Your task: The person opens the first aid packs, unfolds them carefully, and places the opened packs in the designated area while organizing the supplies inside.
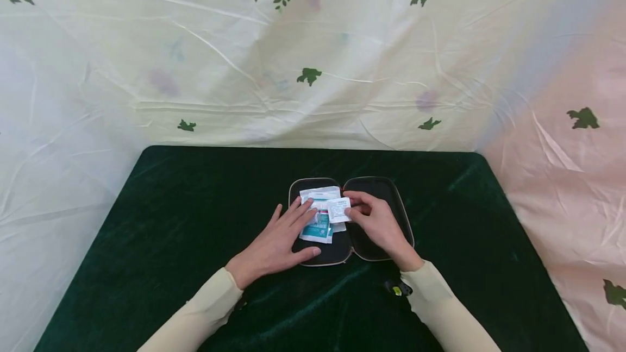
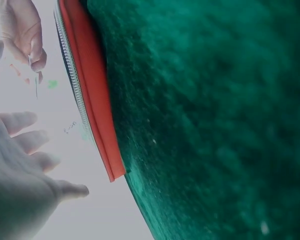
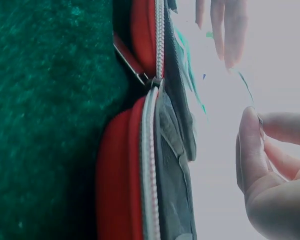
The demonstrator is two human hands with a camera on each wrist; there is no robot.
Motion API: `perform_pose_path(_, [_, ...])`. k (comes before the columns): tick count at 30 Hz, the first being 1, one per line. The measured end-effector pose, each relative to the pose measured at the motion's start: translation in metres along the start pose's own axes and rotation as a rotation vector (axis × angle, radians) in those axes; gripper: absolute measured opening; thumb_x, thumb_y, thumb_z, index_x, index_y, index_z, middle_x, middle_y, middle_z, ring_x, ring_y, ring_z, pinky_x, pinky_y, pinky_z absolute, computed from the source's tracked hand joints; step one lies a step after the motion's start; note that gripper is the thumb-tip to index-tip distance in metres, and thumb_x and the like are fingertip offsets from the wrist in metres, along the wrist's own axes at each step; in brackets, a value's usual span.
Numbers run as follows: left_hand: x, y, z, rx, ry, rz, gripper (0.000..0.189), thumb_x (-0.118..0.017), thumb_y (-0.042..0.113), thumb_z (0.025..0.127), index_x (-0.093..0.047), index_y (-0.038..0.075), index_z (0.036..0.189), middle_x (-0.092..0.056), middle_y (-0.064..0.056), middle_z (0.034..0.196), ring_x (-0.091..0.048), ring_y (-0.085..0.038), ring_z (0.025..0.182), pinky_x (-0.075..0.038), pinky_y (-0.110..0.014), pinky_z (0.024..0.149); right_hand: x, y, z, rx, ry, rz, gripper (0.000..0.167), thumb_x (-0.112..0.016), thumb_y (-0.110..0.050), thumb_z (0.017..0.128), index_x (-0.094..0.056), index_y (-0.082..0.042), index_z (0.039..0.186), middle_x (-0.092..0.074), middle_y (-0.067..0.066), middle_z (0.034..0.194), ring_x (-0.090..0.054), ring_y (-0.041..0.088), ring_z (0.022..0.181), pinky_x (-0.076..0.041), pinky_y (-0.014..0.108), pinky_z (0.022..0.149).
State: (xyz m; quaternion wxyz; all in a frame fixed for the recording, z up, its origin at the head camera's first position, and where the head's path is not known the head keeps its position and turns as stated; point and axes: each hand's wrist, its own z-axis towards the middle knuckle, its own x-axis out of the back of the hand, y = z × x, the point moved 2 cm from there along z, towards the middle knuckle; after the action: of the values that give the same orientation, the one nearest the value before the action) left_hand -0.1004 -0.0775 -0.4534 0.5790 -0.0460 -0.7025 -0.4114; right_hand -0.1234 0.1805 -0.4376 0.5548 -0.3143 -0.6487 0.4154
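A zip case (image 1: 337,254) lies unfolded on the table, black inside, its red outer shell (image 3: 117,180) visible in the right wrist view. Several white and blue packets (image 1: 317,234) are stacked in its left half. My left hand (image 1: 274,247) spreads over that half with straight fingers, fingertips at the packets. Between thumb and fingers, my right hand (image 1: 383,224) pinches a small white printed sachet (image 1: 336,210) above the right side of the stack. Seen from the right wrist, the sachet is nearly edge-on beyond the pinching fingertips (image 3: 250,120).
Dark green velvety cloth (image 1: 205,194) covers the table. A zip pull (image 3: 132,60) hangs at the case's near edge, beside the hinge. Behind and at both sides hangs a pale curtain (image 1: 352,118) with green leaf prints. A small dark device (image 1: 398,288) sits at the right wrist.
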Motion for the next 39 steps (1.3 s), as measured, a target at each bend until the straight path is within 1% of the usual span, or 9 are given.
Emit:
perform_pose_path(7, [-0.002, 0.005, 0.004, -0.031, 0.013, 0.005, 0.085, -0.048, 0.071, 0.099, -0.033, 0.019, 0.163, -0.011, 0.004, 0.174, -0.004, -0.023, 0.16, -0.008, -0.064, 0.123, 0.009, 0.004, -0.006, -0.013, 0.016, 0.011, 0.041, -0.068, -0.011, 0.101, -0.062, -0.006, 0.141, -0.067, 0.011, 0.12, -0.067, 0.024, 0.096, -0.057, 0.03, 0.083])
perform_pose_path(13, [-0.005, 0.011, 0.007, -0.052, 0.004, 0.026, 0.084, -0.046, 0.072, 0.099, -0.032, 0.02, 0.164, -0.013, 0.005, 0.173, -0.004, -0.021, 0.16, -0.008, -0.062, 0.124, 0.018, 0.008, -0.012, -0.027, 0.035, 0.015, 0.041, -0.069, -0.012, 0.101, -0.062, -0.006, 0.14, -0.067, 0.013, 0.121, -0.067, 0.025, 0.096, -0.057, 0.026, 0.082])
perform_pose_path(17, [-0.008, 0.016, 0.01, -0.09, -0.002, 0.047, 0.083, -0.046, 0.071, 0.1, -0.033, 0.018, 0.163, -0.015, 0.003, 0.173, -0.004, -0.02, 0.16, -0.008, -0.062, 0.123, 0.026, 0.013, -0.017, -0.049, 0.051, 0.015, 0.041, -0.068, -0.013, 0.101, -0.061, -0.005, 0.141, -0.065, 0.014, 0.122, -0.066, 0.027, 0.096, -0.056, 0.025, 0.081])
perform_pose_path(24, [-0.015, 0.024, 0.018, -0.155, -0.045, 0.153, 0.082, -0.046, 0.07, 0.1, -0.035, 0.017, 0.162, -0.016, 0.002, 0.173, -0.001, -0.019, 0.159, -0.006, -0.061, 0.124, 0.046, 0.024, -0.027, -0.088, 0.077, -0.029, 0.043, -0.068, -0.018, 0.102, -0.061, -0.008, 0.143, -0.063, 0.016, 0.127, -0.065, 0.027, 0.1, -0.054, 0.024, 0.082])
perform_pose_path(28, [-0.019, 0.028, 0.023, -0.178, -0.077, 0.175, 0.082, -0.046, 0.07, 0.1, -0.035, 0.018, 0.163, -0.016, 0.003, 0.173, 0.0, -0.019, 0.159, -0.006, -0.061, 0.124, 0.055, 0.027, -0.033, -0.107, 0.088, -0.031, 0.044, -0.068, -0.02, 0.103, -0.06, -0.009, 0.144, -0.062, 0.016, 0.128, -0.064, 0.028, 0.102, -0.054, 0.024, 0.082])
perform_pose_path(34, [-0.025, 0.035, 0.029, -0.228, -0.121, 0.2, 0.082, -0.042, 0.071, 0.101, -0.034, 0.018, 0.163, -0.015, 0.003, 0.173, -0.002, -0.022, 0.159, -0.004, -0.063, 0.123, 0.063, 0.032, -0.038, -0.128, 0.086, -0.061, 0.043, -0.066, -0.021, 0.104, -0.059, -0.009, 0.145, -0.061, 0.016, 0.127, -0.063, 0.028, 0.102, -0.053, 0.026, 0.081])
perform_pose_path(36, [-0.026, 0.037, 0.03, -0.245, -0.126, 0.231, 0.081, -0.042, 0.07, 0.101, -0.035, 0.018, 0.163, -0.017, 0.003, 0.173, -0.003, -0.022, 0.16, -0.002, -0.065, 0.122, 0.065, 0.035, -0.04, -0.137, 0.082, -0.071, 0.043, -0.065, -0.021, 0.104, -0.058, -0.009, 0.145, -0.06, 0.016, 0.128, -0.063, 0.028, 0.104, -0.054, 0.026, 0.082])
perform_pose_path(39, [-0.027, 0.038, 0.032, -0.258, -0.114, 0.285, 0.079, -0.045, 0.068, 0.102, -0.037, 0.018, 0.162, -0.02, 0.002, 0.172, -0.005, -0.024, 0.16, -0.001, -0.068, 0.121, 0.069, 0.039, -0.042, -0.139, 0.076, -0.078, 0.044, -0.065, -0.022, 0.104, -0.058, -0.009, 0.145, -0.06, 0.015, 0.128, -0.064, 0.029, 0.105, -0.054, 0.028, 0.082])
